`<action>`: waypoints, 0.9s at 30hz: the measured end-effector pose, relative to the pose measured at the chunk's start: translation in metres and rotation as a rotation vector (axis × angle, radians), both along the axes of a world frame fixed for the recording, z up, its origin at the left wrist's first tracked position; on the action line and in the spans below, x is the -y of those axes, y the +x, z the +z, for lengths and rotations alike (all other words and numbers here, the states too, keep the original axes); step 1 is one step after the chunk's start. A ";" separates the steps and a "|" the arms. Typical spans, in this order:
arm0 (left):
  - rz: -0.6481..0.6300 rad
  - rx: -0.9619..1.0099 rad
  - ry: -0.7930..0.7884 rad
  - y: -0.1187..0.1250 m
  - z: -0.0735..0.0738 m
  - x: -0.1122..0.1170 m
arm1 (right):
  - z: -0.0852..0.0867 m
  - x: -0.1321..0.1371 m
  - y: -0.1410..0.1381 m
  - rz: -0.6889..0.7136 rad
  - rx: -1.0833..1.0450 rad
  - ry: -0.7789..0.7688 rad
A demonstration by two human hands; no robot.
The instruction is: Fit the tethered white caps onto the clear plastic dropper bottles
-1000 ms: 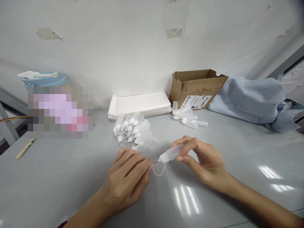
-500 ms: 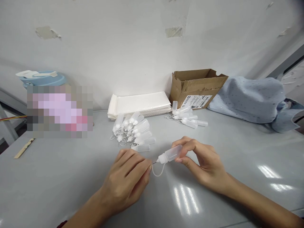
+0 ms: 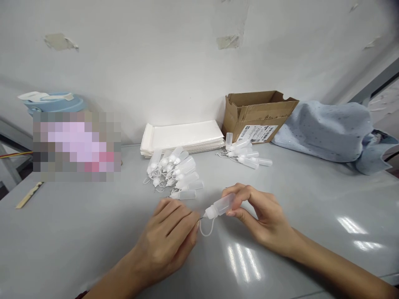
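A translucent needle-tip bottle with a white top is tilted above the table, its thin dark needle pointing left. My right hand pinches the bottle's base end between thumb and fingers. The fingertips of my left hand are closed at the needle's far end. A thin white strap loops from the bottle's neck to those fingertips; what sits at its end is hidden by my fingers. Just beyond my left hand lies a pile of similar bottles with straps.
A smaller group of bottles lies before an open cardboard box. White envelopes are stacked by the wall. Light blue cloth is at right. A blue lidded container, a blurred patch and a small strip are at left.
My right hand and the bottle have shifted slightly left and down. My left hand stays closed at the needle's end, and the strap loop hangs slightly lower.
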State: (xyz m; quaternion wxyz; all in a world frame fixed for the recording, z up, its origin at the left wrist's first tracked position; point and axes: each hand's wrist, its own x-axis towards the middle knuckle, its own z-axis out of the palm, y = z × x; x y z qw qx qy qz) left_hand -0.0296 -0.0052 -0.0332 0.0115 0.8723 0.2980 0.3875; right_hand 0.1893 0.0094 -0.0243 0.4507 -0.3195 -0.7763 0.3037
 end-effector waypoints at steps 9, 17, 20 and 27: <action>-0.010 0.123 -0.295 -0.001 0.010 0.000 | 0.005 -0.004 0.002 0.009 0.066 0.113; -0.046 0.108 -0.330 0.000 0.006 0.001 | 0.001 -0.003 -0.001 0.027 0.089 0.253; -0.062 0.092 -0.305 -0.001 0.004 0.002 | -0.002 -0.003 -0.001 0.049 0.107 0.282; -0.047 -0.005 -0.188 -0.001 0.003 0.004 | -0.009 -0.005 -0.001 0.090 0.296 0.415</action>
